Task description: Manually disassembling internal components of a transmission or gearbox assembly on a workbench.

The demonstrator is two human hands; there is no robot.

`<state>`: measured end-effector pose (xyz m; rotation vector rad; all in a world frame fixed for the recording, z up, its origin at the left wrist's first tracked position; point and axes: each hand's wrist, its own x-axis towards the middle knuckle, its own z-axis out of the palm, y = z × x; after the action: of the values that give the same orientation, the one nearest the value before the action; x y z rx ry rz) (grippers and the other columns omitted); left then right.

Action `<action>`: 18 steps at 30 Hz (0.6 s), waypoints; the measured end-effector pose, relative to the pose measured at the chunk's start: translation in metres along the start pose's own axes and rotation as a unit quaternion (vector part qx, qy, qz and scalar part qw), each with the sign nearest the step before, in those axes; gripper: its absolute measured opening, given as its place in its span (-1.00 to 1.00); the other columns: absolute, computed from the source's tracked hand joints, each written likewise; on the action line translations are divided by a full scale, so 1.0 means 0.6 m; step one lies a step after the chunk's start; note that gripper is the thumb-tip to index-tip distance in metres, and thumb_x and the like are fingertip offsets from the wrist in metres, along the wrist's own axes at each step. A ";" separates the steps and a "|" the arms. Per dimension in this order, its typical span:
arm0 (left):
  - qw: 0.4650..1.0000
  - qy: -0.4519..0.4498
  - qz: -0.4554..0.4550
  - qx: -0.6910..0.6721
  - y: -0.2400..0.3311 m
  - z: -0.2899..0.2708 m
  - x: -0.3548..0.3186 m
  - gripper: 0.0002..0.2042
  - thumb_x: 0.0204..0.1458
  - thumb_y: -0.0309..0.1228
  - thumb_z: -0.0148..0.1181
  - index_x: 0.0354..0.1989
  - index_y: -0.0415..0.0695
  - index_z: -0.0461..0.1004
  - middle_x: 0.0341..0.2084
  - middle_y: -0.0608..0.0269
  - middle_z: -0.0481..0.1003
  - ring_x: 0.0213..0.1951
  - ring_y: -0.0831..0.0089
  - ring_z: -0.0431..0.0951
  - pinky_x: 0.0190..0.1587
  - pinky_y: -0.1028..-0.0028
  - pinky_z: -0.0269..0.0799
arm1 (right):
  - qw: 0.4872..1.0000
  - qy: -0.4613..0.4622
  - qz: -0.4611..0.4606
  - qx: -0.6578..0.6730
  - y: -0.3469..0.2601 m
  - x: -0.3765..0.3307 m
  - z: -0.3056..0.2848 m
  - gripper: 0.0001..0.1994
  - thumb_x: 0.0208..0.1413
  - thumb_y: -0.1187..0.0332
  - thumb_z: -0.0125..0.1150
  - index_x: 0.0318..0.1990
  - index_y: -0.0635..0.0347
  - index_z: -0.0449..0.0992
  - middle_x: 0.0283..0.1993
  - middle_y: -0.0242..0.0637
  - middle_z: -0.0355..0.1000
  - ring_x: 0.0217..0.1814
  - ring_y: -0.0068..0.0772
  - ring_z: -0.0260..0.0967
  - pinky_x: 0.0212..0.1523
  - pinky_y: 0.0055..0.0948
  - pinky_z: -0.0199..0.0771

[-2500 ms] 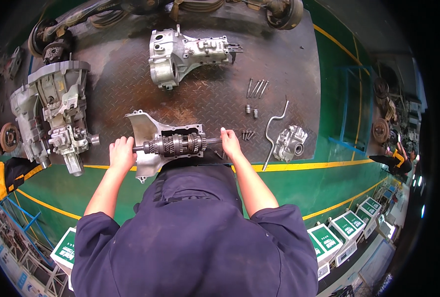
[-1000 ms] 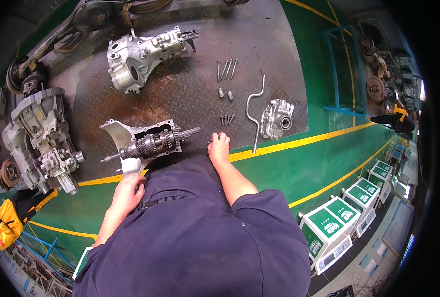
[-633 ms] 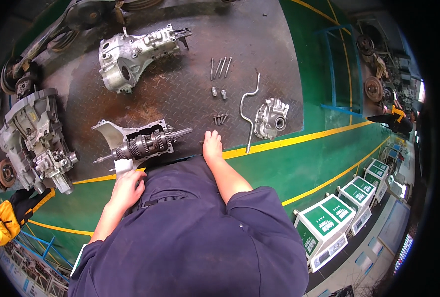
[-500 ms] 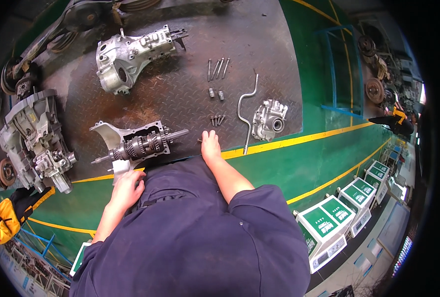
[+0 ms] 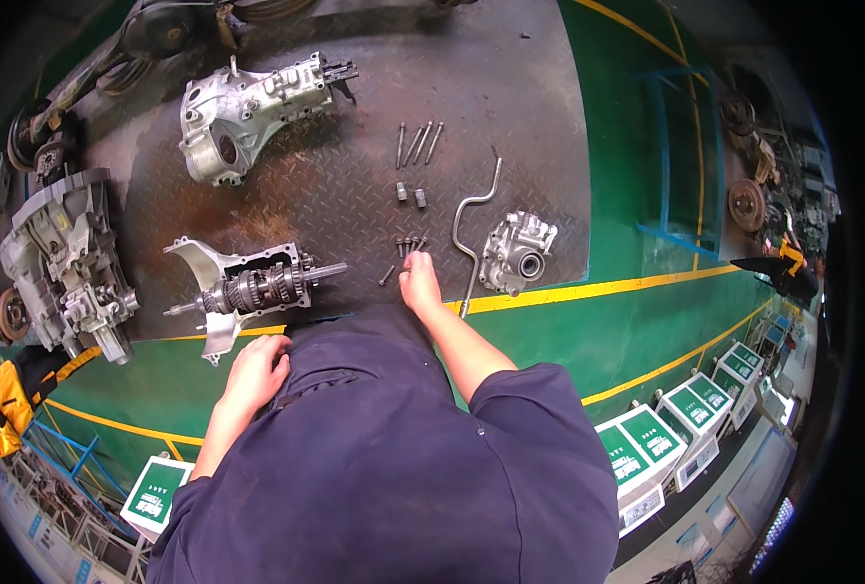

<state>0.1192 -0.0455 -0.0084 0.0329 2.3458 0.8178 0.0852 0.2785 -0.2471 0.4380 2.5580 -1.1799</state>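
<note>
My right hand [image 5: 420, 280] is at the plate's near edge, fingers drawn together on one of several short bolts [image 5: 409, 245]; the fingertips partly hide it. One separate short bolt [image 5: 387, 275] lies just left of this hand. My left hand [image 5: 257, 368] rests by my waist, loosely bent, its thumb apart and nothing visible in it. Ahead of it is an opened gearbox housing [image 5: 216, 331] with a gear shaft [image 5: 262, 287] lying inside. To the right of my right hand are a bent metal rod [image 5: 463, 222] and a small silver housing [image 5: 517, 255] with a round bore.
On the dark steel plate [image 5: 355, 209] are a larger gearbox case [image 5: 248, 112], several long bolts [image 5: 416, 144] and two short sleeves [image 5: 410, 196]. A full gearbox assembly [image 5: 72, 263] stands left. White-and-green cabinets [image 5: 642, 457] are behind at right; a person in yellow [image 5: 4, 404] is at far left.
My right hand has left the separate bolt at the edge and moved a little forward and right to the short bolts. The view has shifted slightly; my left hand stays by my waist.
</note>
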 end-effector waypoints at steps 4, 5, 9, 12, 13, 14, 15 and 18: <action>0.999 -0.015 -0.029 0.004 0.025 0.018 0.001 -0.78 0.06 -0.45 0.19 -0.11 -0.18 0.52 -0.28 0.07 0.56 -0.12 0.10 0.56 -0.01 0.19 0.46 | 0.936 -0.189 -0.234 -0.180 -0.036 0.009 -0.009 -0.76 0.07 0.50 0.11 -0.07 0.22 0.38 -0.04 -0.01 0.29 0.06 0.03 0.33 0.06 -0.11 0.47; 0.999 -0.017 -0.037 0.005 0.027 0.025 -0.004 -0.78 0.06 -0.45 0.19 -0.11 -0.18 0.52 -0.28 0.07 0.56 -0.12 0.10 0.56 -0.01 0.19 0.46 | 0.910 -0.226 -0.259 -0.233 -0.039 0.012 -0.005 -0.75 0.12 0.46 0.07 -0.03 0.21 0.39 -0.01 -0.04 0.29 0.09 -0.01 0.33 0.08 -0.14 0.48; 0.998 -0.006 -0.061 -0.003 0.040 0.043 -0.019 -0.78 0.08 -0.45 0.18 -0.10 -0.18 0.53 -0.29 0.07 0.56 -0.13 0.10 0.57 -0.01 0.21 0.47 | 0.884 -0.238 -0.299 -0.268 -0.032 0.014 -0.004 -0.72 0.17 0.40 0.02 0.03 0.18 0.39 0.00 -0.09 0.28 0.11 -0.07 0.34 0.11 -0.16 0.49; 0.995 -0.004 -0.096 -0.016 0.049 0.053 -0.033 -0.78 0.10 -0.45 0.17 -0.09 -0.18 0.53 -0.29 0.08 0.56 -0.14 0.10 0.57 -0.02 0.22 0.47 | 0.889 -0.214 -0.323 -0.245 -0.015 0.019 0.000 -0.73 0.16 0.41 0.04 0.02 0.19 0.40 0.02 -0.10 0.27 0.10 -0.07 0.34 0.09 -0.17 0.51; 0.994 -0.004 -0.108 -0.017 0.050 0.057 -0.036 -0.78 0.10 -0.45 0.17 -0.08 -0.18 0.53 -0.29 0.08 0.56 -0.14 0.10 0.57 -0.03 0.23 0.48 | 0.875 -0.239 -0.335 -0.255 -0.012 0.020 -0.001 -0.73 0.15 0.41 0.04 0.01 0.22 0.39 0.01 -0.10 0.27 0.08 -0.08 0.37 0.05 -0.19 0.55; 0.994 -0.002 -0.108 -0.017 0.052 0.060 -0.036 -0.78 0.10 -0.45 0.17 -0.08 -0.18 0.53 -0.29 0.08 0.56 -0.14 0.10 0.57 -0.03 0.23 0.48 | 0.860 -0.263 -0.347 -0.265 -0.010 0.023 -0.003 -0.73 0.15 0.41 0.04 0.01 0.24 0.39 0.00 -0.10 0.28 0.05 -0.10 0.39 0.01 -0.21 0.58; 0.994 -0.002 -0.107 -0.015 0.054 0.062 -0.036 -0.78 0.10 -0.45 0.17 -0.08 -0.17 0.53 -0.29 0.08 0.56 -0.14 0.10 0.57 -0.03 0.23 0.48 | 0.860 -0.262 -0.349 -0.265 -0.008 0.026 -0.005 -0.73 0.15 0.41 0.04 0.01 0.24 0.39 0.00 -0.10 0.28 0.05 -0.10 0.39 0.01 -0.21 0.58; 0.994 0.000 -0.111 -0.017 0.067 0.067 -0.035 -0.78 0.10 -0.45 0.17 -0.08 -0.17 0.53 -0.30 0.07 0.56 -0.14 0.11 0.57 -0.03 0.22 0.48 | 0.834 -0.268 -0.390 -0.284 -0.007 0.028 -0.011 -0.72 0.15 0.40 0.04 0.01 0.27 0.39 -0.01 -0.10 0.29 -0.03 -0.13 0.45 -0.12 -0.24 0.64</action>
<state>0.1523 0.0046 0.0023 -0.2378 2.2837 0.7457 0.0671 0.2837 -0.2464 -1.0113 2.3979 -0.5096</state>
